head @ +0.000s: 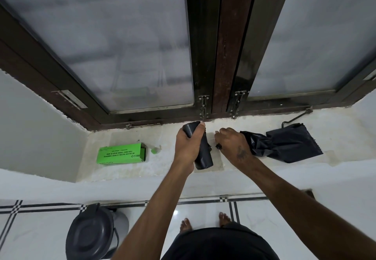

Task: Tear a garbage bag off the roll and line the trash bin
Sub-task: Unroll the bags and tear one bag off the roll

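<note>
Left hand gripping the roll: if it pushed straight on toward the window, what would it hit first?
Most likely the window latch on the frame, just beyond the roll held by the left hand; depth is uncertain.

The left hand [188,147] grips the black roll [200,147] over the counter [122,170]. The right hand [232,143] clutches a torn-off garbage bag [284,143]. The trash bin [91,233] stands on the floor.

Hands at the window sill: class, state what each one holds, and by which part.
The left hand grips the roll of bags around its middle. The right hand clutches the bunched end of the torn-off bag.
</note>
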The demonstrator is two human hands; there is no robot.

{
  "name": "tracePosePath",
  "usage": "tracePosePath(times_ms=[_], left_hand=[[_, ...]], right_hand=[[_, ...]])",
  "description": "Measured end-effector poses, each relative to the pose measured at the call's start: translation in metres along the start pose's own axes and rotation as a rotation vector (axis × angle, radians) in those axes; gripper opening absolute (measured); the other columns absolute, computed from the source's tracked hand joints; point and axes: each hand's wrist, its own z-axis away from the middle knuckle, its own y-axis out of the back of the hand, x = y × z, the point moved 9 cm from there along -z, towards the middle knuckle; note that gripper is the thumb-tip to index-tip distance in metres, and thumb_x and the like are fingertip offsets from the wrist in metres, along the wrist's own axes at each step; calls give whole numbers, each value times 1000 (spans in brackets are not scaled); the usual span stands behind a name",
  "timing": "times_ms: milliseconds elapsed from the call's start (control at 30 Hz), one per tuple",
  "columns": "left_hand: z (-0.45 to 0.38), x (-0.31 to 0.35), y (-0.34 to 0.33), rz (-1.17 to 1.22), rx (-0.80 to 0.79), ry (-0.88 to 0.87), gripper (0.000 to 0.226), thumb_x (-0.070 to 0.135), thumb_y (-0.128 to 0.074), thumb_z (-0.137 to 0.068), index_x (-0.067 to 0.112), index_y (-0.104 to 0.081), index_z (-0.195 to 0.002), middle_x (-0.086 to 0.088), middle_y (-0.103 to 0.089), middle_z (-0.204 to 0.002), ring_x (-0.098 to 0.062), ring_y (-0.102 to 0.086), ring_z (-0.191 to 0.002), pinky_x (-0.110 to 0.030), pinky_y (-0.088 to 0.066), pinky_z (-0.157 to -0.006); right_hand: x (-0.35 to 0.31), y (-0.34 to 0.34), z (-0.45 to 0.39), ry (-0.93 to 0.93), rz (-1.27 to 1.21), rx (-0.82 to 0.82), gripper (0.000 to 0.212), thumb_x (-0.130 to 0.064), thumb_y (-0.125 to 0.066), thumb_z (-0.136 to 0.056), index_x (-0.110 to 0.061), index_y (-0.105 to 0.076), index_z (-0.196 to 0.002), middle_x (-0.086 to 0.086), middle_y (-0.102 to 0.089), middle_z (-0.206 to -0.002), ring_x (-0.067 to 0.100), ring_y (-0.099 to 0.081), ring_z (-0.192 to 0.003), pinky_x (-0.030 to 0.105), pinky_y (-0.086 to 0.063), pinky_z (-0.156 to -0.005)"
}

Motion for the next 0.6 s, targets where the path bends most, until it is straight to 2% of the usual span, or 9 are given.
tracePosePath(times_ms=[133, 233, 433, 600], left_hand=[[0, 2, -1, -21, -4, -1, 36, 42, -72, -87, 20, -52, -107, -14, -66, -100, -33, -71, -76, -38, -62, -64], [0, 2, -2, -35, -5, 0, 45, 43, -72, -86, 13, -52, -113, -20, -66, -104, -32, -70, -74, -42, -63, -66], [2, -5, 2, -33, -7, 31, 46, 41, -71, -87, 13, -51, -117, -16, -66, -98, -28, -70, -66, -47, -63, -71], [2, -3, 5, -18, -15, 17, 42, 40, -71, -88, 12, -51, -112, -15, -64, -93, -28, -68, -61, -51, -62, -73]], right_hand=[[0, 3, 0, 13, 2, 9, 30, 5, -84, -54, -10, -58, -60, 5, -54, -58, 25, -55, -51, 26, -38, -38], [0, 3, 1, 19, -1, 11, 31, 5, -85, -53, -10, -58, -60, 5, -54, -58, 26, -56, -51, 26, -39, -36], [-2, -3, 9, 24, 4, 37, 26, 3, -86, -56, -9, -64, -63, 5, -56, -57, 25, -56, -50, 25, -40, -37], [2, -5, 11, 9, -16, 75, 28, 5, -87, -52, -8, -65, -62, 5, -55, -55, 25, -56, -48, 24, -40, -36]])
